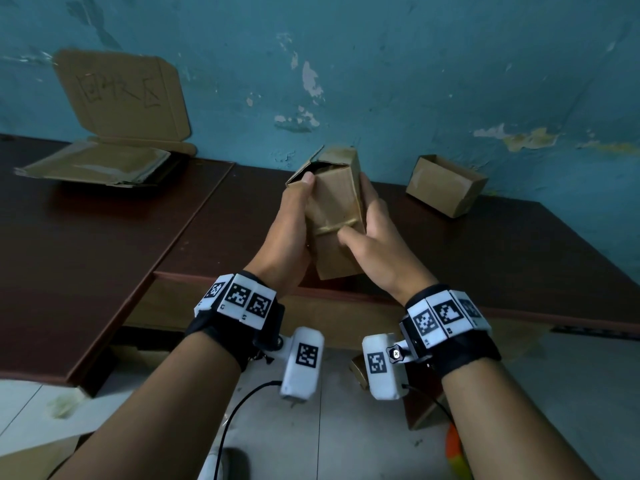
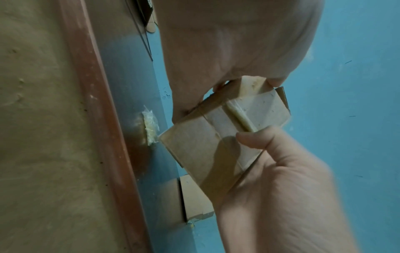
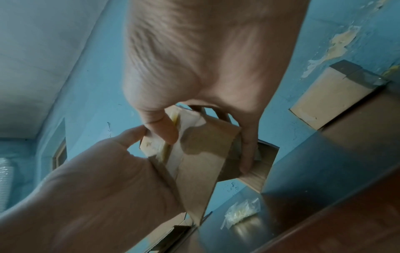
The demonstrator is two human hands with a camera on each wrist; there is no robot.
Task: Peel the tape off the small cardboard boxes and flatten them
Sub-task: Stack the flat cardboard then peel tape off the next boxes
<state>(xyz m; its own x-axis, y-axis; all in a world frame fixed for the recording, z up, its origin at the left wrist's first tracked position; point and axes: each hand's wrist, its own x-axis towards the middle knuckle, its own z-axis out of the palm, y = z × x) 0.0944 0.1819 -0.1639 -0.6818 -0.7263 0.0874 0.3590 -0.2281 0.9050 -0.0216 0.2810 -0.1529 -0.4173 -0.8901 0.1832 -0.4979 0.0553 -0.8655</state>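
I hold a small brown cardboard box point(image 1: 330, 202) above the table's front edge, between both hands. My left hand point(image 1: 294, 216) grips its left side, thumb up near the open far end. My right hand point(image 1: 372, 220) wraps its right side, and its thumb point(image 1: 346, 237) presses at a wrinkled strip of tape point(image 1: 334, 229) that crosses the near face. The left wrist view shows the same box point(image 2: 194, 150) with the yellowish tape ridge point(image 2: 238, 118) just above my right thumb point(image 2: 249, 138). In the right wrist view my right thumb point(image 3: 162, 130) lies along that tape on the box point(image 3: 205, 154).
A second small box point(image 1: 446, 185) stands on the dark brown table point(image 1: 485, 258) at the back right, by the blue wall. Flattened cardboard point(image 1: 100, 164) is piled at the back left under a leaning cardboard sign point(image 1: 121, 95). A crumpled wad of peeled tape point(image 3: 240, 212) lies on the table.
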